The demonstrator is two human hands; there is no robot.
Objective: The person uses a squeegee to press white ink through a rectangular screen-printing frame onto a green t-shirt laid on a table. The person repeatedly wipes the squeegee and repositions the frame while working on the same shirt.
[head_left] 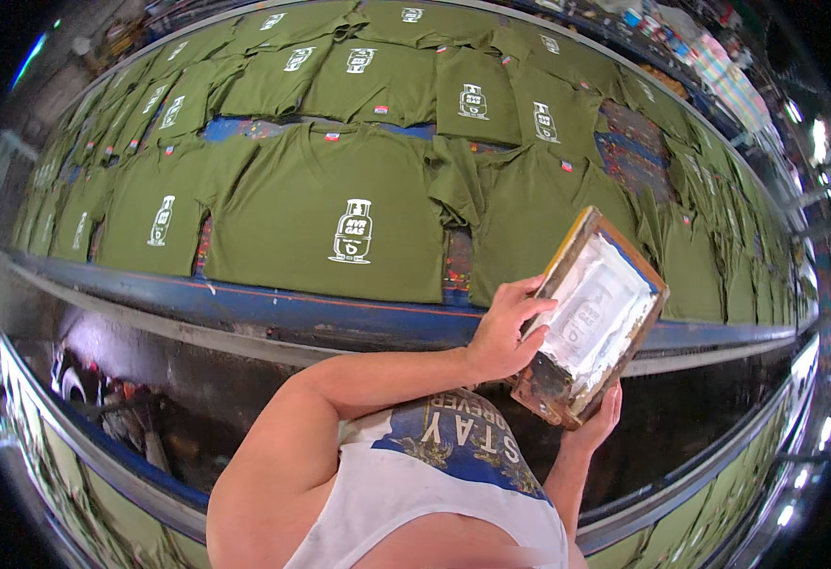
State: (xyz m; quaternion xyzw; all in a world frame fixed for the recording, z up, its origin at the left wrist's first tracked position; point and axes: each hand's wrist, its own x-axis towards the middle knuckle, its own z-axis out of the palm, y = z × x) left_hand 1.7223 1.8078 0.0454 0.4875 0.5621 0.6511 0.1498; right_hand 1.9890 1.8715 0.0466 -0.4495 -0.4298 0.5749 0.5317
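Note:
A wooden screen-printing frame point(597, 308) is held tilted in front of my body, above the table's near edge. White ink coats its inner face, and a faint gas-cylinder design shows in the mesh. Fingers of my left hand point(512, 330) close over the frame's left side. My right hand point(599, 419) supports its lower right corner, with part of the fingers hidden behind the wood. Beyond the frame lies an olive-green T-shirt point(529, 223), partly covered by it. To the left, another olive T-shirt point(292, 213) lies flat with a white gas-cylinder print point(353, 231) on it.
Rows of olive T-shirts point(377, 85) cover the long blue table point(339, 308), many bearing the same white print. Ink-spattered patches point(635, 142) show between them. Behind me on both sides runs another table edge point(102, 474) with green cloth. Patterned fabric point(726, 81) lies far right.

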